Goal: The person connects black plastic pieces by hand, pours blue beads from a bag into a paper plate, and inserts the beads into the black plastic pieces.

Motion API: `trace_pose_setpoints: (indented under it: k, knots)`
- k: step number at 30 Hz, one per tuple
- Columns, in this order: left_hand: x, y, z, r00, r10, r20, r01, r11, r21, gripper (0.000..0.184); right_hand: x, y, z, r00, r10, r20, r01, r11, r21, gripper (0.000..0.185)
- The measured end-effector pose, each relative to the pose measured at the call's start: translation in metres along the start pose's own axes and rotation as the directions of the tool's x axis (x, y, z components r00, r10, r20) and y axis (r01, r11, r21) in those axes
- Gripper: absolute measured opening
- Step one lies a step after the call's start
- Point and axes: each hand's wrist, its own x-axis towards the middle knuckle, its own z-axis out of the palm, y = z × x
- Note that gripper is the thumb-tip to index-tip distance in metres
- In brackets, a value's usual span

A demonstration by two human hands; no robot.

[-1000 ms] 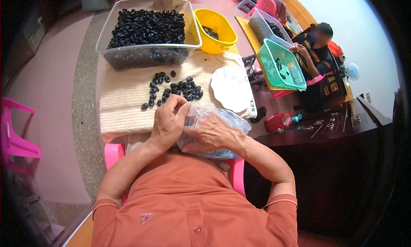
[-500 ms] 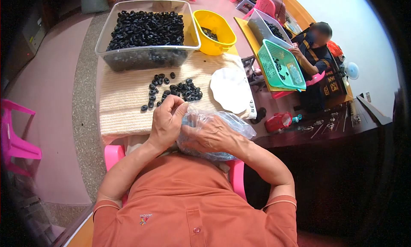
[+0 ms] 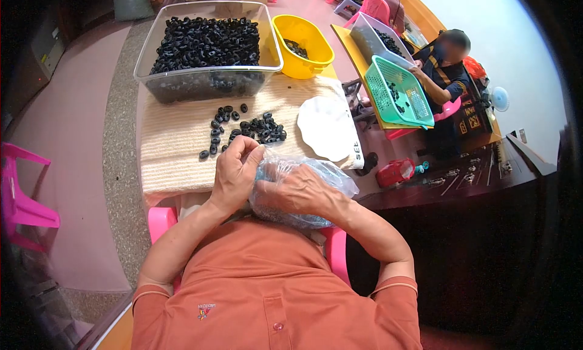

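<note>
A clear plastic bag [image 3: 333, 175] with bluish contents rests in my lap against the table's near edge. My left hand [image 3: 235, 173] pinches the rim of this bag between thumb and fingers, on its left side. My right hand [image 3: 299, 191] is at the mouth of the bag, its fingers curled inward and partly covered by plastic; what they hold is hidden. Just beyond my hands, small black oval rings [image 3: 264, 128] lie loosely piled on a striped cloth [image 3: 176, 131]. To their right is a white scalloped dish [image 3: 325, 128].
A large clear bin [image 3: 206, 77] full of black pieces stands at the back of the table, beside a yellow tub [image 3: 313, 67]. At another table on the right, a person [image 3: 446, 71] sits by a green basket [image 3: 382, 92]. A pink stool [image 3: 27, 195] stands left.
My right hand's fingers have shifted slightly and sit deeper behind the bag's plastic. The bag's right side has moved a little to the left. My left hand keeps its pinch.
</note>
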Motion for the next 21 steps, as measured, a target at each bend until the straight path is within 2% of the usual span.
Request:
trace_pose_setpoints:
  k: [4,13,21]
  knots:
    - [0.000,-0.001,0.001,1.000,-0.009,-0.006,0.008,1.000,-0.027,0.017,-0.002,0.000,-0.004,0.995,0.090,0.043,-0.090,0.996,-0.013,0.025]
    - [-0.001,-0.004,0.005,1.000,-0.016,0.010,0.017,0.998,-0.061,0.016,-0.011,-0.004,-0.018,0.996,0.024,-0.082,-0.031,0.996,-0.078,0.017]
    - [-0.001,-0.003,0.004,0.999,-0.035,0.009,0.035,0.998,-0.060,0.016,-0.018,-0.007,-0.022,0.997,0.015,-0.079,-0.021,0.997,-0.075,0.022]
